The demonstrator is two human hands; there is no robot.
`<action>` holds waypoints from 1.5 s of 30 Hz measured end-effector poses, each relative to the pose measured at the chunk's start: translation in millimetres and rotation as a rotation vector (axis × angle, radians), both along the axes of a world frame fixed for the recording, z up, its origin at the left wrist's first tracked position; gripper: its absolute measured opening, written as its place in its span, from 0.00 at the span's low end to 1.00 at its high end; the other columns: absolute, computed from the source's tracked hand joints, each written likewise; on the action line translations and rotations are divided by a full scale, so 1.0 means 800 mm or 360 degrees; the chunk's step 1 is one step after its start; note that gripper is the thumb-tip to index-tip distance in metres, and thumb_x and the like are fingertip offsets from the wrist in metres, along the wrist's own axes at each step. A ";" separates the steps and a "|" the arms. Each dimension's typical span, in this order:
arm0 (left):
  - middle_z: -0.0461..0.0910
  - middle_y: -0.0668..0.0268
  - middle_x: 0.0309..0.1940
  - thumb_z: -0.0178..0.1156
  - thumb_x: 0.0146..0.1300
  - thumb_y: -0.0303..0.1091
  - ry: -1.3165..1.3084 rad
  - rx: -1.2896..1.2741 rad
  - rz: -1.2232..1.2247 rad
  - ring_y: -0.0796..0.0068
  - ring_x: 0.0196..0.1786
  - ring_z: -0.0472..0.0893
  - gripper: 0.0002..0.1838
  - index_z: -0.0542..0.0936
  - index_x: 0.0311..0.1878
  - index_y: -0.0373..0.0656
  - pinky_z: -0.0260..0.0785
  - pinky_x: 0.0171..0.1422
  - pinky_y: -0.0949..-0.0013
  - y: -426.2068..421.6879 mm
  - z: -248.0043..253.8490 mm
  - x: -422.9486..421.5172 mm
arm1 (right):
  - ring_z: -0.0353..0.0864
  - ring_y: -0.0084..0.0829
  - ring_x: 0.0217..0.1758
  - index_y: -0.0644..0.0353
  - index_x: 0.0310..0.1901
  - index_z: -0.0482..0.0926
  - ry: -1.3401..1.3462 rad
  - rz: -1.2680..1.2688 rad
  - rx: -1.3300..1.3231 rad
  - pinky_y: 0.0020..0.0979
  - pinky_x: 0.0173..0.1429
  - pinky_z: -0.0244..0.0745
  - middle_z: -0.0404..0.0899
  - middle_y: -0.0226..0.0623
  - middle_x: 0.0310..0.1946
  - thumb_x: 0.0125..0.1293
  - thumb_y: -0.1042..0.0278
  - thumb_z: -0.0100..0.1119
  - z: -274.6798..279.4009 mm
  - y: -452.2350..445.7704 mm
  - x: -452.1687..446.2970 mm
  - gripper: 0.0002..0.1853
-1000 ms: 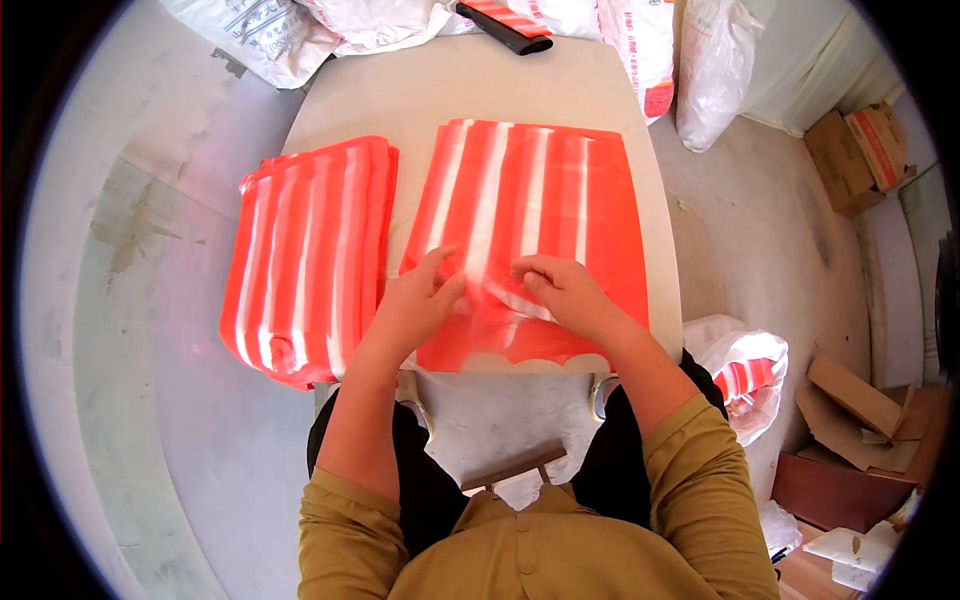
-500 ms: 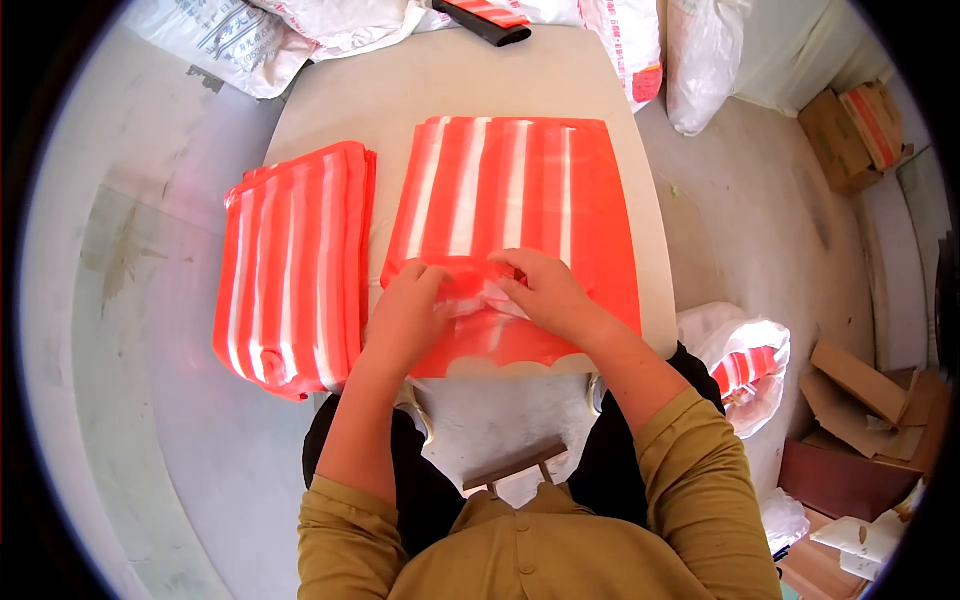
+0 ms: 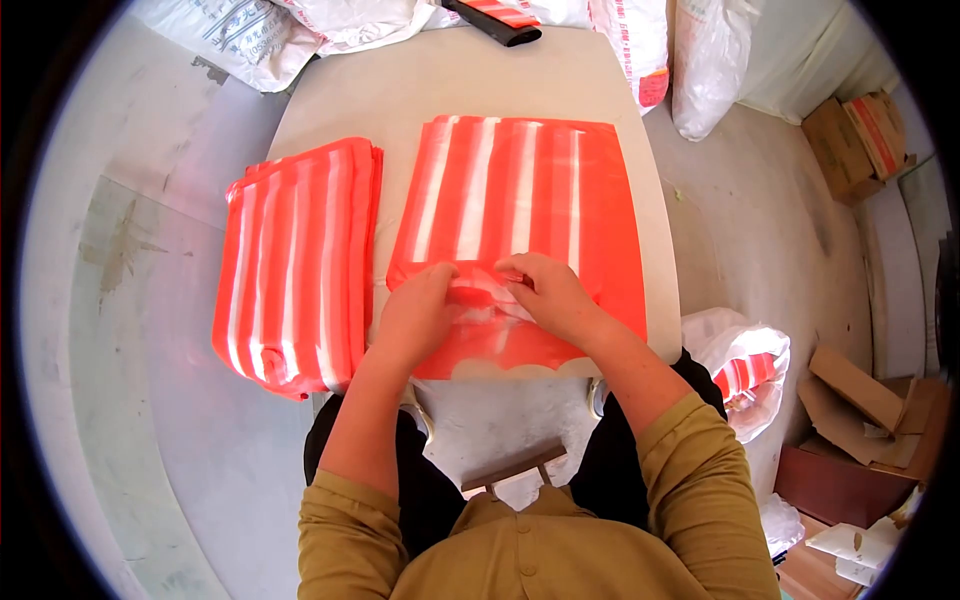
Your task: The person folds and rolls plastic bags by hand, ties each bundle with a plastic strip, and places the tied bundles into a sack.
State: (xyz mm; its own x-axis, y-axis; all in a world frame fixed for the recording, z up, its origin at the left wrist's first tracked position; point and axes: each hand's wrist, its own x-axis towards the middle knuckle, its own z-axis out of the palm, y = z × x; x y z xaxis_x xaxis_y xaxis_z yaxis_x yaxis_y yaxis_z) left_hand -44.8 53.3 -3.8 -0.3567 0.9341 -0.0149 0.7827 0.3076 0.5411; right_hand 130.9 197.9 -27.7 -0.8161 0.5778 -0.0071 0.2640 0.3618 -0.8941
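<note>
Red-and-white striped plastic bags [image 3: 510, 190] lie flat in a pile on the beige table [image 3: 470, 80], their near edge by the table's front. My left hand [image 3: 425, 300] is closed on the top bag at the left of its near part. Opposite it, my right hand [image 3: 545, 290] pinches the same bag's film. Between the hands the film is lifted and wrinkled. A second, thicker stack of striped bags [image 3: 298, 260] sits to the left, partly past the table's left edge.
A dark roll with striped film [image 3: 495, 20] lies at the table's far edge, near white printed sacks [image 3: 240, 40]. On the floor at the right are an open white bag holding striped pieces [image 3: 745, 375], cardboard boxes [image 3: 850, 150] and opened cardboard [image 3: 860, 400].
Both hands have come down onto the top bag and closed on its film. The film between them is now raised and creased. The view has shifted slightly.
</note>
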 end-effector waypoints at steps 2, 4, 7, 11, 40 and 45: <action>0.82 0.53 0.45 0.64 0.63 0.27 0.0014 -0.0039 -0.0004 0.47 0.52 0.82 0.12 0.80 0.49 0.38 0.75 0.56 0.54 -0.004 0.001 -0.007 | 0.82 0.33 0.45 0.65 0.60 0.81 0.0019 -0.0027 -0.0027 0.34 0.54 0.79 0.84 0.43 0.47 0.72 0.77 0.61 -0.001 0.000 0.000 0.16; 0.82 0.54 0.43 0.63 0.64 0.27 -0.0019 -0.0018 0.0013 0.48 0.50 0.82 0.09 0.82 0.46 0.39 0.75 0.54 0.54 -0.004 0.008 -0.011 | 0.82 0.33 0.44 0.65 0.61 0.81 0.0011 -0.0019 0.0039 0.34 0.53 0.79 0.84 0.43 0.46 0.72 0.77 0.61 0.002 0.001 0.000 0.17; 0.82 0.54 0.41 0.61 0.64 0.27 -0.0116 0.0108 0.0049 0.48 0.48 0.83 0.07 0.82 0.44 0.40 0.75 0.51 0.54 -0.001 0.023 -0.008 | 0.81 0.33 0.43 0.65 0.61 0.81 0.0041 -0.0006 0.0056 0.34 0.52 0.79 0.84 0.43 0.45 0.71 0.77 0.60 -0.002 -0.001 0.002 0.18; 0.82 0.56 0.41 0.61 0.63 0.26 -0.0127 0.0271 0.0011 0.49 0.47 0.83 0.07 0.83 0.43 0.40 0.75 0.48 0.53 0.022 0.018 0.002 | 0.81 0.33 0.42 0.65 0.63 0.80 0.0006 0.0030 -0.0072 0.34 0.52 0.79 0.83 0.42 0.44 0.70 0.79 0.59 0.000 -0.004 0.001 0.20; 0.85 0.55 0.46 0.59 0.60 0.14 -0.0084 0.0307 -0.0448 0.53 0.50 0.84 0.15 0.87 0.47 0.35 0.79 0.54 0.58 0.010 -0.014 -0.006 | 0.81 0.38 0.46 0.55 0.31 0.80 0.0167 0.0757 0.1250 0.40 0.44 0.82 0.80 0.31 0.38 0.56 0.70 0.66 -0.021 -0.040 0.011 0.03; 0.85 0.53 0.48 0.58 0.56 0.11 -0.0127 0.0303 -0.0498 0.52 0.55 0.84 0.19 0.86 0.49 0.35 0.79 0.58 0.57 0.005 -0.011 -0.006 | 0.81 0.37 0.46 0.55 0.30 0.80 0.0118 0.0732 0.1358 0.38 0.43 0.82 0.79 0.31 0.38 0.54 0.69 0.67 -0.025 -0.045 0.010 0.05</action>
State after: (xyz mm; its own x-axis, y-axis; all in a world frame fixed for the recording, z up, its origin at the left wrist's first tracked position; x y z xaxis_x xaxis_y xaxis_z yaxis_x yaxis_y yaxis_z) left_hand -49.9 57.1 -12.9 -0.0582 0.9865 0.1530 0.7759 -0.0517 0.6287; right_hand 139.0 162.2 -47.4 -0.9450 -0.0107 0.3268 -0.1118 0.9498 -0.2921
